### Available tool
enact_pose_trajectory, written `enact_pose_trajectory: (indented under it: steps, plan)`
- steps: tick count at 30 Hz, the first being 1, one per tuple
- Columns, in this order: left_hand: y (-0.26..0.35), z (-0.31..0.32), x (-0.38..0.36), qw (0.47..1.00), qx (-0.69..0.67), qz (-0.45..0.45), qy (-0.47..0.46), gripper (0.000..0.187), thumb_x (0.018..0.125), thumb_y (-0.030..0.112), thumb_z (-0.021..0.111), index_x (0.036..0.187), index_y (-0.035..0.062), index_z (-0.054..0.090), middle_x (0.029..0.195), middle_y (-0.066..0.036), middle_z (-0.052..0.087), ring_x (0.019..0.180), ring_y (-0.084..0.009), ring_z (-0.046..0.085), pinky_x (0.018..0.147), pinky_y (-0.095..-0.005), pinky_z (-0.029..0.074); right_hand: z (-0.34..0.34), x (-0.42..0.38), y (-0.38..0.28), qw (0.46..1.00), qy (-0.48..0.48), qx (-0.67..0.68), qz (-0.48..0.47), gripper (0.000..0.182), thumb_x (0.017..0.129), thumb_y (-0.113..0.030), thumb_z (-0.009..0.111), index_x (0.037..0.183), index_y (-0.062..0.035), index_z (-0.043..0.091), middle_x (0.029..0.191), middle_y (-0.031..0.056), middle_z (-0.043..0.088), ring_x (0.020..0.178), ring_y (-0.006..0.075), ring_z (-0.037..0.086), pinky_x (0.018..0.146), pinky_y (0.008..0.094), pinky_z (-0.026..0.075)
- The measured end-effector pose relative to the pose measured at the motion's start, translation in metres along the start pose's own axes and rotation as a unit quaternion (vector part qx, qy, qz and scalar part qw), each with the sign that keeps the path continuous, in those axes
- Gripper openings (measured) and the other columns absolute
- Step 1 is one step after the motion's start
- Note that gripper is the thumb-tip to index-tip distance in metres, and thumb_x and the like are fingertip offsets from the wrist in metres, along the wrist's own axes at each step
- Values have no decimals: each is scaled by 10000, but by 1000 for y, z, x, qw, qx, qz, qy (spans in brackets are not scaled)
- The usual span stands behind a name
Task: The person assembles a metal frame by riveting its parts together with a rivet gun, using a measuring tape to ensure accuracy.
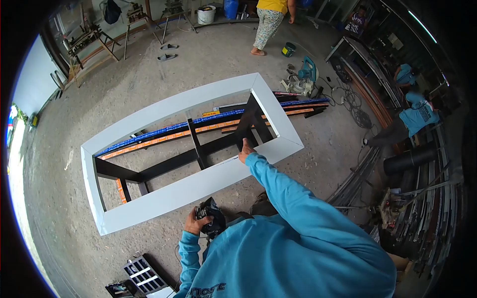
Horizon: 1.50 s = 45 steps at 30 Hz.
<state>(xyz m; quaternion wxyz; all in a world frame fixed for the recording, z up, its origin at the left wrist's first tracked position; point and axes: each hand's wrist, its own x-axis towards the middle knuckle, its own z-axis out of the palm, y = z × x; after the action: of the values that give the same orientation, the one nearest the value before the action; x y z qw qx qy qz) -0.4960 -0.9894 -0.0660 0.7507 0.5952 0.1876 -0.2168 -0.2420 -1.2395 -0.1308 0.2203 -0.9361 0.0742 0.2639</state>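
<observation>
A large white rectangular frame (174,196) lies across black bars, its open middle showing a dark crossbar (197,144). My right hand (245,151) rests at the inner edge of the frame's near side, one finger stretched out. Whether it grips the edge is hard to make out. My left hand (195,222) is closed around a crumpled black bundle (212,218), just below the frame's near side. Through the opening, bars wrapped in blue and orange (164,135) film show on the floor beyond.
A teal power saw (308,69) and coiled cables (354,107) lie beyond the frame's right end. People in teal shirts (417,119) are at the right; a person in yellow (271,20) stands at the back. An organizer box (144,274) sits at the lower left.
</observation>
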Motion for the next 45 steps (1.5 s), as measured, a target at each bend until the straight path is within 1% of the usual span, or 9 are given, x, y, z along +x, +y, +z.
enact_pose_trajectory:
  steps: [5, 8, 16, 21, 29, 32, 37, 39, 45]
  plan:
    - [54, 62, 8, 970, 130, 202, 27, 794, 543, 169, 738, 1225, 13, 363, 1131, -156, 451, 935, -252, 537, 774, -340, 462, -65, -183, -78, 725, -517, 377, -254, 490, 713, -47, 471, 1198, 6, 415, 597, 68, 467, 410, 125, 446, 393, 254, 416]
    - [96, 96, 12, 864, 304, 399, 26, 716, 519, 142, 721, 1175, 48, 449, 1187, -174, 424, 989, -320, 525, 824, -382, 446, -99, -215, -61, 730, -464, 400, -303, 401, 695, -32, 443, 1084, 45, 502, 614, 66, 496, 421, 117, 496, 391, 238, 425]
    - [102, 238, 71, 956, 186, 204, -101, 624, 579, 127, 746, 1129, 0, 482, 926, -136, 590, 840, -187, 580, 777, -317, 469, -143, -209, 82, 864, 104, 361, -336, 171, 674, -65, 498, 778, -34, 630, 769, 104, 610, 739, 227, 567, 678, 325, 462]
    - [56, 394, 107, 936, 153, 239, -208, 447, 674, 81, 685, 1085, 4, 524, 991, -105, 577, 894, -167, 541, 816, -289, 420, -186, -206, 226, 902, 301, 214, -221, 318, 686, -116, 567, 1002, -76, 574, 759, 81, 574, 719, 209, 577, 687, 304, 469]
    - [101, 575, 150, 954, -137, 37, -265, 247, 717, 45, 587, 957, -8, 561, 866, -74, 592, 774, -147, 561, 723, -250, 452, -249, -160, 389, 740, 214, 609, -191, 709, 707, -311, 683, 1264, -48, 332, 997, 6, 533, 865, 116, 518, 716, 266, 454]
    - [152, 619, 189, 949, -249, 46, -187, 247, 745, 74, 561, 980, 1, 532, 863, -65, 570, 758, -147, 544, 705, -247, 441, -234, -115, 391, 506, -106, 835, -188, 650, 767, -325, 630, 1275, -55, 325, 1034, 25, 532, 880, 95, 521, 661, 232, 437]
    - [204, 639, 368, 868, 86, 476, 115, 216, 784, 144, 558, 953, 12, 528, 880, -108, 540, 845, -210, 526, 701, -318, 445, -299, -61, 381, 885, -39, 457, -80, 303, 815, -234, 571, 1053, -48, 543, 814, 78, 595, 722, 135, 571, 649, 282, 452]
    - [215, 637, 412, 743, 333, 575, 72, 244, 819, 207, 520, 986, 31, 540, 840, -124, 554, 766, -273, 554, 730, -317, 450, -364, -43, 407, 935, 167, 256, -180, 232, 807, -153, 571, 985, -5, 561, 762, 86, 593, 672, 141, 540, 638, 274, 449]
    - [234, 723, 414, 860, 152, 422, -244, 259, 831, 259, 505, 774, 15, 570, 730, -142, 554, 685, -239, 559, 609, -314, 435, -543, 83, 431, 935, 192, 268, -131, 185, 744, -156, 640, 782, 19, 593, 666, 107, 584, 554, 148, 506, 536, 268, 423]
